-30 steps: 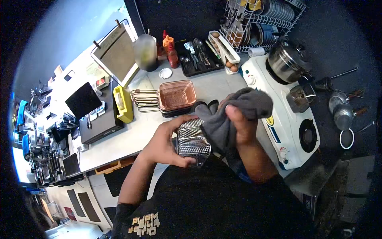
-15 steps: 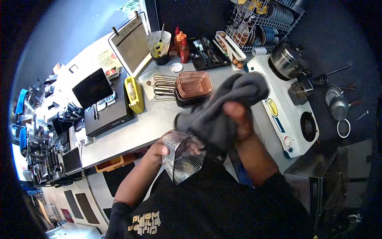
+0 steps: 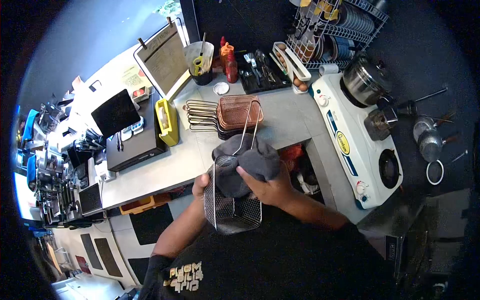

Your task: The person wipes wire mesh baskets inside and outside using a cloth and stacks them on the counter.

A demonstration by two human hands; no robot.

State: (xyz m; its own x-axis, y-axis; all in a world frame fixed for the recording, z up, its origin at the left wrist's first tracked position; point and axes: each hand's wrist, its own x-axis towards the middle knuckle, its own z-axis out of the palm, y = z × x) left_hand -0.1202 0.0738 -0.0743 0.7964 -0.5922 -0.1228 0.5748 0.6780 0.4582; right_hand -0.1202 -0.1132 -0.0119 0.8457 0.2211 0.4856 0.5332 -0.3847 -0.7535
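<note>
My left hand [image 3: 201, 194] is closed on the left side of a small silver wire-mesh fry basket [image 3: 234, 220] held in front of my shirt. The basket's looped wire handle points up and away from me. Bunched in my right hand [image 3: 270, 189] is a dark grey cloth [image 3: 231, 176], pressed against the basket's upper part and the base of its handle. The cloth hides that part of the mesh. Just beyond, on the counter, sits a stack of copper-coloured fry baskets [image 3: 239, 111] with dark handles pointing left.
To the right stands a white two-burner gas stove [image 3: 337, 135] with a steel pot [image 3: 367, 80] on it. Along the back are a black cutlery tray [image 3: 262, 82], egg holder [image 3: 291, 67], sauce bottles [image 3: 231, 67] and dish rack [image 3: 325, 42]. A yellow tape dispenser [image 3: 167, 122] is left.
My right hand has brought the cloth down and left onto the basket. The basket has turned, so its handle and open mesh now show.
</note>
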